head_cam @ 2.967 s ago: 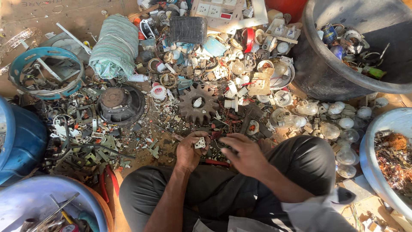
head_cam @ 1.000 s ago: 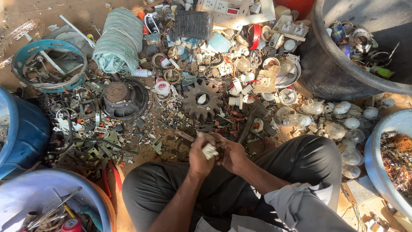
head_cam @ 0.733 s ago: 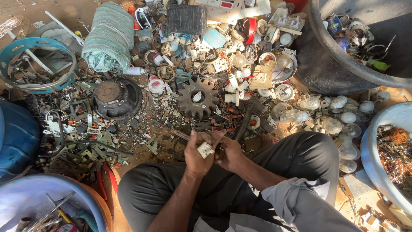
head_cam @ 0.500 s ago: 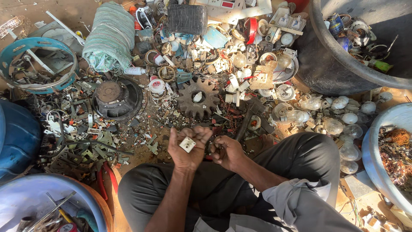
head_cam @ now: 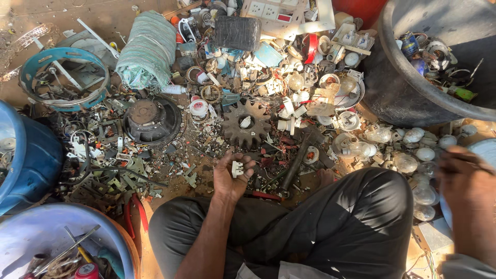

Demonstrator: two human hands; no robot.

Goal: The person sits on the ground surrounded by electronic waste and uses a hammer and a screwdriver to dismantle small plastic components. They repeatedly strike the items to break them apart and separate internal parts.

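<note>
I sit cross-legged in dark trousers before a heap of scrap. My left hand [head_cam: 229, 175] is held palm up over the ground in front of my knees, and a small white plastic part [head_cam: 237, 168] rests on its curled fingers. My right hand [head_cam: 463, 178] is far out to the right, blurred, over the pale glass bulbs [head_cam: 413, 155] and beside the rim of a light tub [head_cam: 485, 150]. Whether it holds anything is hidden by the blur. A rusty gear wheel [head_cam: 246, 124] lies just beyond my left hand.
Around me are a black tub [head_cam: 408, 88] of scrap at the right, a blue barrel [head_cam: 26, 160] at the left and a blue tub [head_cam: 57, 232] of tools at the lower left. A speaker cone [head_cam: 150, 121], a dark metal bar [head_cam: 295, 160] and red-handled pliers [head_cam: 135, 213] lie nearby.
Both hands were together at my lap, working on the white part. Now my right hand has swung out to the right and my left palm has turned up with the part on it.
</note>
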